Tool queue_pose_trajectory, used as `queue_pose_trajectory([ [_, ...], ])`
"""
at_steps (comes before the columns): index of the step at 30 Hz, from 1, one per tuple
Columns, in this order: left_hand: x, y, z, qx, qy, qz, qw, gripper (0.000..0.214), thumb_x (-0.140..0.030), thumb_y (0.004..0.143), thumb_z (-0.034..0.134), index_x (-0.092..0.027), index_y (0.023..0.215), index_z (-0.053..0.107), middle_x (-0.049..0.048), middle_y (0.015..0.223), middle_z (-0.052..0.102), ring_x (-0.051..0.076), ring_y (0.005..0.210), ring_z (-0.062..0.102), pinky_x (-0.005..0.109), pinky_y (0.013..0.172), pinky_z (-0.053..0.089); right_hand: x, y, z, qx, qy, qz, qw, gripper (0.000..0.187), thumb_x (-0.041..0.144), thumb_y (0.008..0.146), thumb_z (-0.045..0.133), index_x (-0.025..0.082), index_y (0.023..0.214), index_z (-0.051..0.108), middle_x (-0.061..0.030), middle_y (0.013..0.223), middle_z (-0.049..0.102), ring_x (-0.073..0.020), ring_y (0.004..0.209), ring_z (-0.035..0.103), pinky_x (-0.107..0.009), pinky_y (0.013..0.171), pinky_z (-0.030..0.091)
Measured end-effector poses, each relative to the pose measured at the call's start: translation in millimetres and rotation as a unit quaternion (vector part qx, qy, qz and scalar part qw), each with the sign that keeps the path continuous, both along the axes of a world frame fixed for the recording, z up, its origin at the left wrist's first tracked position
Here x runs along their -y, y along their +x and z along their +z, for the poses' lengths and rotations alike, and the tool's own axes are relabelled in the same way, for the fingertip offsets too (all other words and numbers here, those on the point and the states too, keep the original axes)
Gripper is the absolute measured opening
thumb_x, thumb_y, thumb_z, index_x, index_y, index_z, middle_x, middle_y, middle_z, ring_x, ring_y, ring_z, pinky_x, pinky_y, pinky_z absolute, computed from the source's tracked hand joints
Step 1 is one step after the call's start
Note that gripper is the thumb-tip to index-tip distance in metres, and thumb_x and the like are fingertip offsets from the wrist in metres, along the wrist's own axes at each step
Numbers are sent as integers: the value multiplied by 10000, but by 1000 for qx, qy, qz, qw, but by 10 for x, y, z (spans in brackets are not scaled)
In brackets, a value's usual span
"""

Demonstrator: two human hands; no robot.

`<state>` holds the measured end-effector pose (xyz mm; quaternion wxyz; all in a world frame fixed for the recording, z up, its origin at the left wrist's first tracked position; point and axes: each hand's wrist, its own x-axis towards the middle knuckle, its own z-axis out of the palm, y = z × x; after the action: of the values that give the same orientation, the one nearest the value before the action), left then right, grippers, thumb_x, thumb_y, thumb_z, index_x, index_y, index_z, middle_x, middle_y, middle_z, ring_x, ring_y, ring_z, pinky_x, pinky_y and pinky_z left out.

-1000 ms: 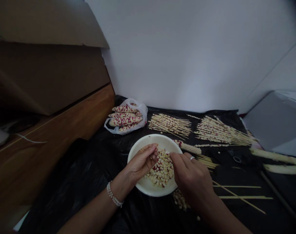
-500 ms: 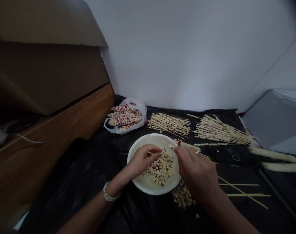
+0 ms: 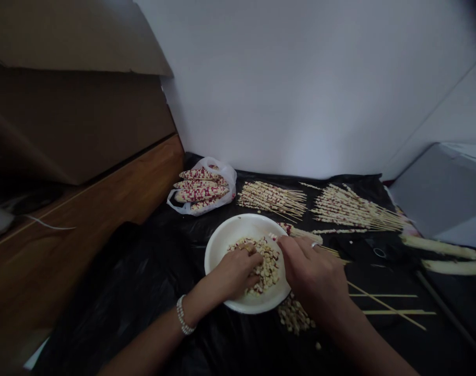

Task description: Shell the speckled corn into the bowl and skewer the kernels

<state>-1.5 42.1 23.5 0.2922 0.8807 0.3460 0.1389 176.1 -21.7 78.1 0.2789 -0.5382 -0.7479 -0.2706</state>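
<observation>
A white bowl (image 3: 216, 245) holds loose corn kernels (image 3: 267, 269), pale and dark red. Over its left side, my left hand (image 3: 234, 269) has its fingers curled down among the kernels; the fingertips are hidden, so what they pinch cannot be made out. At the bowl's right rim, my right hand (image 3: 314, 271) is closed round a skewer. A few threaded kernels (image 3: 273, 237) poke out beyond its thumb and forefinger; the rest of the skewer is mostly covered by the hand.
Behind the bowl lie a plastic bag of corn cobs (image 3: 201, 194) and two piles of kernel-threaded skewers (image 3: 271, 199). Bare skewers (image 3: 390, 305) and stripped cobs (image 3: 453, 268) are at the right. More kernels (image 3: 295, 316) sit beside the bowl on black plastic sheeting (image 3: 144, 292).
My left hand has dropped from above the bowl into the kernels, its fingers turning downward. The right hand has shifted slightly left and still grips the skewer.
</observation>
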Motion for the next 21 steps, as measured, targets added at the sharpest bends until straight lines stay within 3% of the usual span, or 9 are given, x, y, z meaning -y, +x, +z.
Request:
queue_pose_trajectory([
  [2,0,7,-40,25,-4,51,998,107,-165,764,606,-207,844,664,70,846,606,232,790,574,348,790,409,7,-12,7,-4,0,2,1000,177,131,904,469,178,878,637,-14,689,608,-134,600,490,-293,559,306],
  [5,-22,16,-23,119,-41,92,988,103,-187,831,562,-206,794,656,48,751,587,194,720,541,302,739,395,17,-20,27,-3,6,6,1000,185,127,905,466,174,878,643,-16,686,610,-130,603,498,-291,560,314],
  [8,-63,27,65,240,-183,101,948,102,-267,844,598,-189,825,661,38,757,605,161,707,527,245,654,394,18,-15,50,-2,12,4,1000,185,137,903,469,174,849,642,-10,659,590,-127,591,496,-289,556,317],
  [10,-97,28,120,308,-344,123,878,172,-324,834,627,-165,888,663,19,720,586,112,608,494,194,537,362,13,-4,55,0,15,5,1000,176,136,896,478,178,828,636,-4,648,580,-129,584,495,-287,557,321],
  [13,-154,11,156,399,-563,149,708,201,-296,824,651,-119,920,656,-19,650,518,37,468,402,135,411,273,-2,22,40,10,23,12,1000,152,120,876,495,181,836,628,2,651,583,-131,575,497,-285,551,322],
  [15,-189,-7,162,433,-647,150,610,142,-222,825,636,-85,862,648,-21,630,496,22,446,397,117,385,279,-11,36,22,15,22,16,1000,140,123,874,500,182,853,625,4,654,585,-132,574,500,-285,547,321],
  [16,-202,-14,164,441,-671,153,576,117,-187,822,626,-72,835,644,-12,633,504,25,453,422,113,388,310,-14,39,14,15,20,16,1000,139,125,875,500,184,863,625,4,660,591,-133,577,502,-285,547,320],
  [18,-216,-22,176,449,-689,169,544,79,-128,816,608,-61,831,648,19,661,551,45,499,501,114,428,394,-16,37,1,14,13,12,1000,142,122,876,501,186,874,628,0,677,607,-132,587,510,-285,551,320],
  [21,-210,-14,209,463,-675,204,537,120,-68,821,594,-85,912,670,45,713,632,77,570,593,141,511,495,-11,21,-10,8,8,10,1000,150,119,879,499,184,885,634,-10,703,629,-131,599,515,-285,556,321],
])
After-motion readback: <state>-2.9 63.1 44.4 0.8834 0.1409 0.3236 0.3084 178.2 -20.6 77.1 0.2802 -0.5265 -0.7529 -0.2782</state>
